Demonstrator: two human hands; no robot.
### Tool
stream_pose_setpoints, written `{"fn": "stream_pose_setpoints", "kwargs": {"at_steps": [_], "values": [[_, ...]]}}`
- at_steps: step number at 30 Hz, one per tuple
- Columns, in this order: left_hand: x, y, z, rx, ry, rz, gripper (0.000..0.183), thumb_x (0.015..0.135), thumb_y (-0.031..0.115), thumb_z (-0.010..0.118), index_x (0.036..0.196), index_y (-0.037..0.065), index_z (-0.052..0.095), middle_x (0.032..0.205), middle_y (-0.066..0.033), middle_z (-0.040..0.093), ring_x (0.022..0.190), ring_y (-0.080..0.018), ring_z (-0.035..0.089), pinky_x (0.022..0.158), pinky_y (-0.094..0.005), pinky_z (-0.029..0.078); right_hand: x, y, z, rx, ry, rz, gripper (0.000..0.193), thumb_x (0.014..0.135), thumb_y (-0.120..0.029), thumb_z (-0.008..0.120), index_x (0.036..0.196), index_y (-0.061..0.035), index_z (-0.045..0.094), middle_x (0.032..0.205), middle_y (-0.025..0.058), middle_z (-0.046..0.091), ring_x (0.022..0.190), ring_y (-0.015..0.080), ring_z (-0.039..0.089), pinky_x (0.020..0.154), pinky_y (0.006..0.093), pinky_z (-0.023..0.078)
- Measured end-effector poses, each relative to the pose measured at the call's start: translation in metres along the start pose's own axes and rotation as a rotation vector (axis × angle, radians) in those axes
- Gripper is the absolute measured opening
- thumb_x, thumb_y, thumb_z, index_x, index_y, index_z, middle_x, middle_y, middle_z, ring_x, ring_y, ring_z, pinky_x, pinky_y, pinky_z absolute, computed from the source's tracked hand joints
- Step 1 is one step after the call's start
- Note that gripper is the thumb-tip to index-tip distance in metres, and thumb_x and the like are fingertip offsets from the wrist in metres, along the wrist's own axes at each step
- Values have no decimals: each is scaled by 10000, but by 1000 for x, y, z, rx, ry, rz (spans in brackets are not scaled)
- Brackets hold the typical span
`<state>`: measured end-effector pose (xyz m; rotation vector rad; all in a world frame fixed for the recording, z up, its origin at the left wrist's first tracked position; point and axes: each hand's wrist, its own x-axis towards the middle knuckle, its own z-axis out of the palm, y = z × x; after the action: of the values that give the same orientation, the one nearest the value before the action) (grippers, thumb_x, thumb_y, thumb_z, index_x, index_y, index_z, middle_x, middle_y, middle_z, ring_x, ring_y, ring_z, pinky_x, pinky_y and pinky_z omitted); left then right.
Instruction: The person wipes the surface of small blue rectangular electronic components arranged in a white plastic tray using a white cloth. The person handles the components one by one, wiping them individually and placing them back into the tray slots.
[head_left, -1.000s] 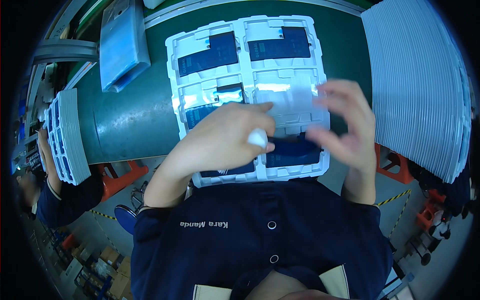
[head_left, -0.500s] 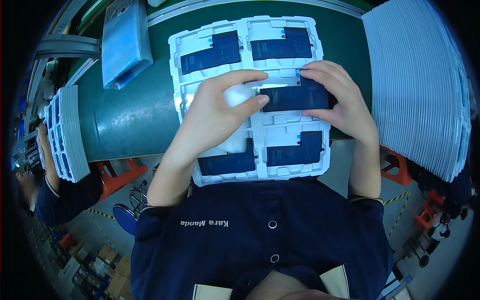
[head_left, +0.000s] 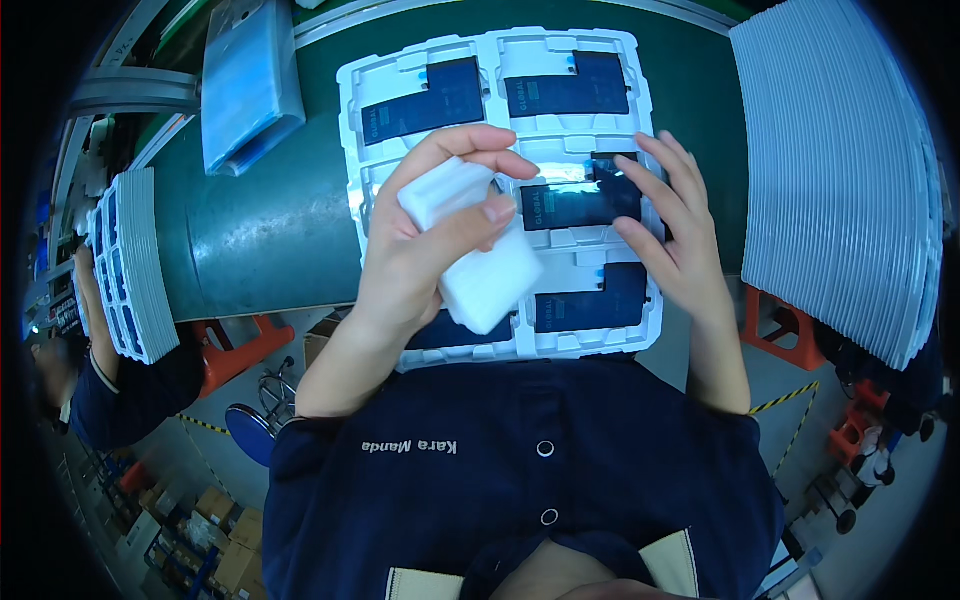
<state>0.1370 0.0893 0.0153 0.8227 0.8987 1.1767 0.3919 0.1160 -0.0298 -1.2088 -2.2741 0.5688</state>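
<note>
A white plastic tray [head_left: 560, 240] with moulded compartments lies before me, holding several flat, dark, L-shaped batteries. In the middle right compartment sits one battery [head_left: 565, 205] with light glinting off its face. My right hand [head_left: 680, 215] is at that battery's right end, fingers apart and nothing gripped; whether the fingertips touch it I cannot tell. Over the tray's left half, my left hand [head_left: 420, 225] holds a folded white wiping cloth [head_left: 490, 280] between thumb and palm. It covers the middle left compartment and part of the lower left battery [head_left: 465, 330].
A tall stack of white trays [head_left: 830, 180] stands to the right on the green table [head_left: 250, 240]. At the left are a smaller stack of filled trays [head_left: 135, 265] and a clear bluish plastic bag [head_left: 250, 90]. Another person's arm [head_left: 95, 310] shows at far left.
My right hand has loosened from the middle right battery, its fingers spreading and shifting right. My left hand has drawn away from it to the left, bringing the white cloth into fuller view.
</note>
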Motion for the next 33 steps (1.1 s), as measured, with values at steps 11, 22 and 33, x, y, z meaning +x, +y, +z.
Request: {"fn": "stream_pose_setpoints", "kwargs": {"at_steps": [11, 22, 33], "values": [[11, -2, 9, -288, 124, -96, 206, 899, 110, 619, 1063, 3, 554, 1147, -177, 616, 1021, -241, 629, 885, -364, 527, 1, -20, 30, -414, 9, 189, 532, 931, -369, 542, 1376, -87, 473, 1496, 182, 320, 1387, 430, 254, 1095, 578, 213], [-12, -24, 16, -239, 43, 92, 190, 907, 129, 640, 1043, 58, 527, 923, -97, 611, 927, -225, 635, 787, -362, 536, -7, -75, 25, 1290, 137, 378, 289, 842, -31, 704, 1108, 24, 606, 1006, 75, 634, 904, 118, 597, 824, 250, 473], [-26, -27, 8, -262, 53, 118, 208, 899, 84, 645, 1082, 53, 552, 917, -59, 629, 766, -97, 574, 698, -245, 473, -21, -60, 23, 1236, 418, 494, 148, 869, -19, 666, 1001, 47, 669, 938, 113, 671, 775, 134, 640, 737, 242, 519]]}}
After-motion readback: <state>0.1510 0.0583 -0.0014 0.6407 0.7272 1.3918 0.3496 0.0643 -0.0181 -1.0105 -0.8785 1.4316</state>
